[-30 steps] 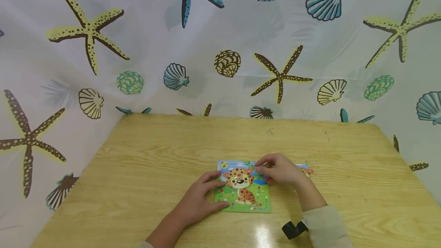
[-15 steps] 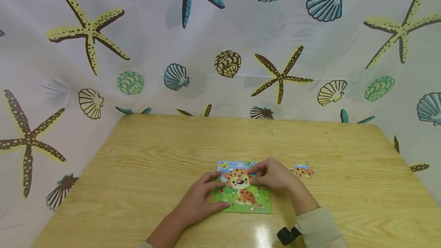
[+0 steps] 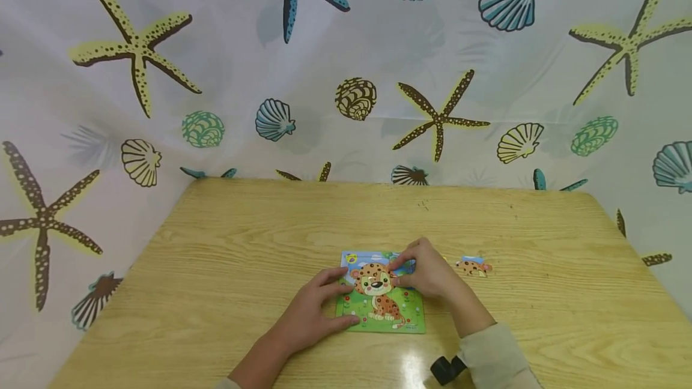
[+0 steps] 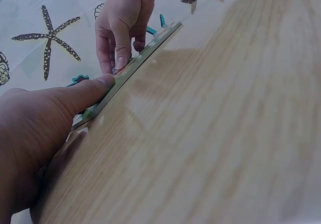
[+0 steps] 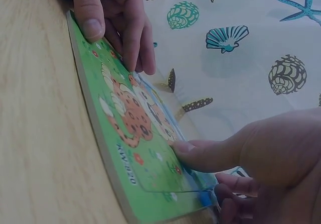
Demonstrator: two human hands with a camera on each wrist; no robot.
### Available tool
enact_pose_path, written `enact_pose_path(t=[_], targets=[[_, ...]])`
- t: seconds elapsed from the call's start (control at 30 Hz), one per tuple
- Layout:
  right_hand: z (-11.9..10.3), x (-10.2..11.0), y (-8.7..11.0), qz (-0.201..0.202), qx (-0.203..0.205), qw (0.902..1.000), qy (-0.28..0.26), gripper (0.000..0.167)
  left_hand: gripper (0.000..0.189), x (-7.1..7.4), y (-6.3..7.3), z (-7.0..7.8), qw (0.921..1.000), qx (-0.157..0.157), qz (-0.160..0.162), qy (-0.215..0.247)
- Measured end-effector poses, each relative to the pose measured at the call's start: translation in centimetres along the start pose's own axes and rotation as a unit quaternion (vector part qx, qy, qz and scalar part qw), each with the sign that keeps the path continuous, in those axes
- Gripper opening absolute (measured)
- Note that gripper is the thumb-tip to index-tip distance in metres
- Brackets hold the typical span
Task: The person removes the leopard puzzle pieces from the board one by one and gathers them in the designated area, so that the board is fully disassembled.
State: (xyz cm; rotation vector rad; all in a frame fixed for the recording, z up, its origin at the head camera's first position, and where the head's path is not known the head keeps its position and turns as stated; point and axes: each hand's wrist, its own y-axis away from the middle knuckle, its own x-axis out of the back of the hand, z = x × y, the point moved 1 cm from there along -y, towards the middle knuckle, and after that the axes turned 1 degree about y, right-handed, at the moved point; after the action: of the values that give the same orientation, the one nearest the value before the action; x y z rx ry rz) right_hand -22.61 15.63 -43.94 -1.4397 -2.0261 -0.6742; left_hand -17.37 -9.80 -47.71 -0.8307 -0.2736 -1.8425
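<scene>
A puzzle board (image 3: 413,323) with a spotted leopard cub on green grass and blue sky lies flat on the table in the head view. My left hand (image 3: 310,312) rests on its left side, thumb and fingertips spread over the surface. At the cub's right ear my right hand (image 3: 432,274) pinches a small puzzle piece (image 3: 393,275) between thumb and index finger, close over the board; the fingers hide most of it. In the right wrist view the right thumb (image 5: 200,153) reaches the cub's cheek. A loose leopard-print puzzle piece (image 3: 473,267) lies right of the board.
The wood-grain table (image 3: 243,245) extends around the board. A white curtain (image 3: 324,35) printed with starfish and shells stands behind and at both sides. A black device (image 3: 447,370) sits beside the right sleeve (image 3: 494,353).
My right hand has moved slightly left and inward, from the board's upper right edge to the cub's ear, uncovering the loose piece at the right. The left hand has stayed in place.
</scene>
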Motion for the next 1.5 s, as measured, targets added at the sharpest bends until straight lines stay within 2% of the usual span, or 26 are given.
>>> enact_pose_path(t=[0.2, 0.3, 0.47, 0.83, 1.03, 1.3, 1.5], targets=[[-0.2, 0.2, 0.0, 0.003, -0.009, 0.9994, 0.034, 0.011, 0.054, -0.2, 0.2, -0.2, 0.9998, 0.018, -0.006, 0.005], [-0.2, 0.7, 0.0, 0.010, -0.023, 0.9994, 0.024, 0.018, 0.055, -0.2, 0.2, -0.3, 0.9999, 0.016, -0.002, -0.003], [0.2, 1.9, 0.1, 0.012, -0.036, 0.9991, -0.019, 0.030, 0.055, 0.0, 0.1, -0.2, 0.9999, 0.005, 0.003, -0.015], [1.5, 3.9, 0.3, -0.019, -0.005, 0.9965, -0.081, 0.032, 0.053, 0.2, -0.1, 0.2, 0.9995, -0.004, 0.007, -0.032], [2.3, 4.6, 0.5, -0.021, -0.029, 0.9904, -0.133, 0.031, 0.053, 0.1, 0.0, 0.1, 0.9996, 0.005, 0.004, -0.026], [3.0, 6.2, 1.0, -0.021, -0.033, 0.9840, -0.174, 0.036, 0.054, 0.0, 0.1, -0.1, 0.9997, 0.010, 0.000, -0.020], [3.6, 7.2, 1.3, -0.019, -0.056, 0.9807, -0.187, 0.037, 0.054, 0.0, 0.0, -0.1, 0.9998, 0.007, 0.000, -0.020]])
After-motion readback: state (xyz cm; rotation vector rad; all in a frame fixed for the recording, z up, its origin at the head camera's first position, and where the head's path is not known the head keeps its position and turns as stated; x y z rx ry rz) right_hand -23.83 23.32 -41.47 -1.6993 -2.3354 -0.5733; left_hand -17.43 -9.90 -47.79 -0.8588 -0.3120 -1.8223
